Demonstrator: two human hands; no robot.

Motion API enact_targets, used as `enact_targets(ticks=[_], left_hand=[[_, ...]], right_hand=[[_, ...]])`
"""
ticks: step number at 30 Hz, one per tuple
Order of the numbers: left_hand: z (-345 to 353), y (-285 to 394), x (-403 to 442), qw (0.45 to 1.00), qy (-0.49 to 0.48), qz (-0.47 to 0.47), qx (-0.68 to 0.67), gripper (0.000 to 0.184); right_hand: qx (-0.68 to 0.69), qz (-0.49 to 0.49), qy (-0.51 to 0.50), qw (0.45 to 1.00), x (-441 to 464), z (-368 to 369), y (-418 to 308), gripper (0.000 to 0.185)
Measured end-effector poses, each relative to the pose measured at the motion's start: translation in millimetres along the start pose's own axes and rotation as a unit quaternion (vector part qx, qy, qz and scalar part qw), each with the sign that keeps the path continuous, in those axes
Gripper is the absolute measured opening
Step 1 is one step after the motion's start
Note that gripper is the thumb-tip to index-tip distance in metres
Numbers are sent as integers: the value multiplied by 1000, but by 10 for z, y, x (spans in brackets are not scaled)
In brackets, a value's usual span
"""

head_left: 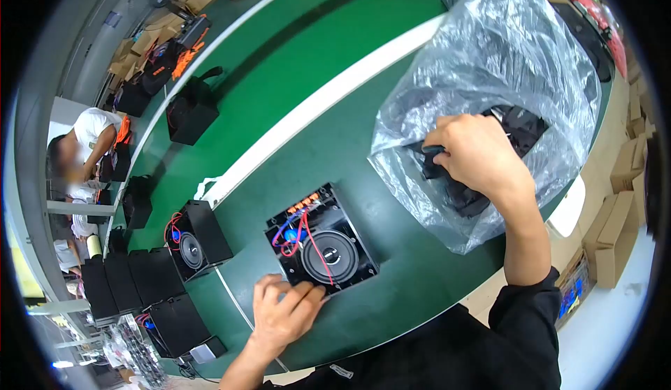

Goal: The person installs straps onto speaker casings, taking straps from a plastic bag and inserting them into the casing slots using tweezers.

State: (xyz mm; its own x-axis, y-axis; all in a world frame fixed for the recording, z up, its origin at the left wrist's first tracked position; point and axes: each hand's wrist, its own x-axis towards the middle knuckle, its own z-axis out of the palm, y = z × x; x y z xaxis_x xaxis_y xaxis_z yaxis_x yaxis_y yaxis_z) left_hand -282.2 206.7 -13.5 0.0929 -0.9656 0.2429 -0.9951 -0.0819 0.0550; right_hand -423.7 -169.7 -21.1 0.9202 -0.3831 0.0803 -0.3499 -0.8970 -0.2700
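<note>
An open black speaker box (pixel 367 254) lies on the green table, its round speaker cone (pixel 330 256) facing up, with red and blue wires and a row of orange terminals. My left hand (pixel 286 313) has its bent fingers on the box's near left edge, gripping it there. Over the mouth of a clear plastic bag (pixel 482 61), my right hand (pixel 482 154) pinches a small black part (pixel 433 151) whose exact kind I cannot make out. Dark pieces in black wrapping (pixel 521 126) fill the bag under that hand.
A second speaker box (pixel 210 229) with wires stands to the left, beside several black boxes (pixel 157 278). Beyond a white strip runs a green conveyor belt (pixel 300 61) carrying more black boxes (pixel 192 114). A co-worker (pixel 94 135) sits at far left. Cardboard boxes (pixel 611 240) stand at right.
</note>
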Motion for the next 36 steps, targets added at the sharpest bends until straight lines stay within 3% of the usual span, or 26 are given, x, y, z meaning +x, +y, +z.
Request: enact_targets(ticks=[6, 9, 11, 14, 15, 17, 22, 29, 36], left_hand=[[-46, -81, -7, 991, 113, 23, -67, 34], [-74, -158, 400, 982, 168, 19, -78, 33], [-15, -248, 784, 975, 187, -24, -117, 41], [39, -304, 1159, 981, 137, -97, -96, 56], [86, -311, 1155, 983, 76, -123, -113, 55], [174, -320, 1159, 974, -53, -164, -150, 56], [119, -388, 1020, 962, 17, -160, -220, 33], [280, -656, 729, 924, 140, -98, -342, 34], [244, -672, 752, 929, 105, -84, -345, 43]], right_hand=[[-15, 5, -32, 999, -26, -51, -82, 21], [7, -8, -36, 999, 46, 24, -38, 21], [24, -26, -24, 999, 80, -20, -23, 22], [147, -57, 57, 986, 74, -164, -223, 15], [196, -57, 81, 976, 76, -235, -339, 13], [235, -21, 17, 972, 101, -303, -540, 10], [314, -4, 29, 949, 158, 93, -993, 15], [414, 76, 7, 907, 174, 378, -1282, 10], [355, -44, 84, 930, 135, 343, -1244, 12]])
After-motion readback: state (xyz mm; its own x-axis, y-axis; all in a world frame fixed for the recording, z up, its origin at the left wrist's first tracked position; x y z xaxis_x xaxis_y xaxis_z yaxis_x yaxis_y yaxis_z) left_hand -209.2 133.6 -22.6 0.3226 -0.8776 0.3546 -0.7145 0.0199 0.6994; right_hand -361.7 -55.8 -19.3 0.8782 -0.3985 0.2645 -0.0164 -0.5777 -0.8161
